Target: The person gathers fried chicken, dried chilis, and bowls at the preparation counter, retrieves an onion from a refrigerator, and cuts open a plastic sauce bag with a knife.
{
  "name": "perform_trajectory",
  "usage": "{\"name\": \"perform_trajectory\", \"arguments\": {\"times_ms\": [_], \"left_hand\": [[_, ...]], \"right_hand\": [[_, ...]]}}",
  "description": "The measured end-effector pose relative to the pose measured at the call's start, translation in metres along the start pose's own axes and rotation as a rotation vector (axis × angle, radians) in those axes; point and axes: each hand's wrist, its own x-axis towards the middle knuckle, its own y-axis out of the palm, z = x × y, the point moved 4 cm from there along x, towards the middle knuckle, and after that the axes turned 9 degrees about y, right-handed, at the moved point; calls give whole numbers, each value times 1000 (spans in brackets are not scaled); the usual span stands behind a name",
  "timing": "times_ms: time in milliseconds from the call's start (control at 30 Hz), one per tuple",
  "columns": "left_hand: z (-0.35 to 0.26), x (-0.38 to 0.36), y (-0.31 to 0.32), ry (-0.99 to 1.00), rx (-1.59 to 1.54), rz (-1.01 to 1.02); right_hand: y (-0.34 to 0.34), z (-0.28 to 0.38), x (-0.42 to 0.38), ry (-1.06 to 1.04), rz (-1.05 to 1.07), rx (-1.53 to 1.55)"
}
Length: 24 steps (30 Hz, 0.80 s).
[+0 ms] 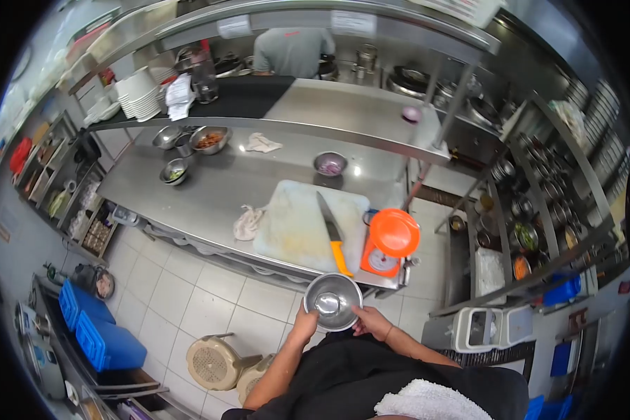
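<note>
Between my hands is a round steel bowl, held in front of my body just off the table's near edge; nothing shows inside it. My left hand grips its left rim, and my right hand grips the lower right rim. Beyond the bowl, a white cutting board lies on the steel table. A knife with an orange handle rests on the board, its handle end toward me. To the right stands an orange kitchen scale with an orange pan on top.
On the table are a bowl of chopped purple onion, crumpled cloths, and several steel bowls at the back left. Stools stand on the floor at left. Shelves line the right side. Another person stands beyond the counter.
</note>
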Motion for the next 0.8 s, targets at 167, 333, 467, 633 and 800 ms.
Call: {"name": "perform_trajectory", "arguments": {"times_ms": [167,333,467,633,800], "left_hand": [[-27,47,-60,1,-110,-157],[-12,115,-151,-37,-299,-411],[-93,149,-189,16,-307,-455],[-132,201,-214,51,-319,-380],[-118,253,-220,-18,-302,-262]], "right_hand": [[54,62,48,-60,114,-326],[92,238,35,-692,13,-733],[73,433,-46,-1227,-106,-220],[43,578,-154,-1861,-268,266],[56,619,-166,-1826,-215,450]]}}
